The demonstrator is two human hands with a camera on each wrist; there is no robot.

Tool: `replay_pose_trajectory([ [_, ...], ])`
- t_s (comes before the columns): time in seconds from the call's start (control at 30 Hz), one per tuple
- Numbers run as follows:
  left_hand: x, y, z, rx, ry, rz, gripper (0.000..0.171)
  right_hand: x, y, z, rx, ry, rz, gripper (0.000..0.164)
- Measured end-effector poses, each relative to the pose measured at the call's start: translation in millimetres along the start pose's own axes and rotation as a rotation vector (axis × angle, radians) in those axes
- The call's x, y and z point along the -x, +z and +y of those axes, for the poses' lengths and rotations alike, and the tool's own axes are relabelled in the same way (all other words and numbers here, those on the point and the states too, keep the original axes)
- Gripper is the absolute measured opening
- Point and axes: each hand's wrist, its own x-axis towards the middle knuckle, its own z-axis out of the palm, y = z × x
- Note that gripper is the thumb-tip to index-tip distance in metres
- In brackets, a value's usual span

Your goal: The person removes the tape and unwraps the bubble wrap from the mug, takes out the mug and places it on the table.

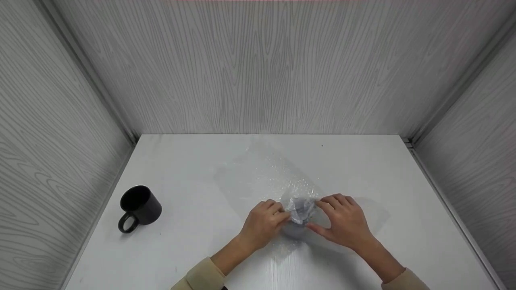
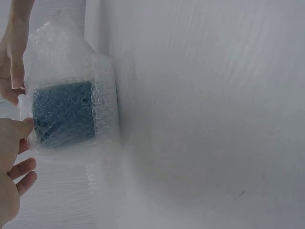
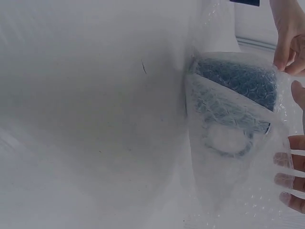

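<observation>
Beige sleeves (image 1: 203, 274) are lying nearest the head camera, on our side of the cup (image 2: 64, 114), which is sitting on the table (image 1: 193, 173) inside bubble wrap (image 1: 258, 169). We are finding it between our hands, its long axis seemingly standing upright, so that its top is facing up at us under crumpled wrap. Its handle (image 3: 245, 146) is showing through in the right wrist view, seemingly pointing toward the right hand's side. Our left hand (image 1: 264, 225) is lying nearer, just left of the cup's top: thumb and forefinger are pinching an edge of wrap, while the other fingers are bending loosely. Our right hand (image 1: 344, 221), just right of the cup, is holding nothing firmly; its thumb is standing well apart from nearly straight fingers, which are touching the wrap, and we are seeing several of them through it. Beyond the cup, loose wrap is lying flat toward the back wall (image 1: 262, 68), and more is extending to the right of it. Well left of the cup, a black mug (image 1: 150, 209) is standing upright.
</observation>
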Motion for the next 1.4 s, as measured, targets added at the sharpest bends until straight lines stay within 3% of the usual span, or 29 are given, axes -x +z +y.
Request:
replay_pose_trajectory([
  [0.3,-0.6,0.2,-0.5,-0.008,0.005,0.014,0.008,5,8,-3,0.014,-0.005,0.001,0.065],
  [0.8,0.2,-0.8,-0.7,0.012,-0.005,-0.017,0.011,8,15,-7,0.015,-0.014,0.029,0.067],
  [1.13,-2.4,-1.8,-2.0,-0.012,0.024,-0.003,0.008,9,16,-8,0.012,-0.008,0.021,0.064],
  [1.4,-3.0,-3.4,-0.9,-0.037,0.031,-0.045,0.009,9,16,-9,0.028,-0.011,0.009,0.062],
])
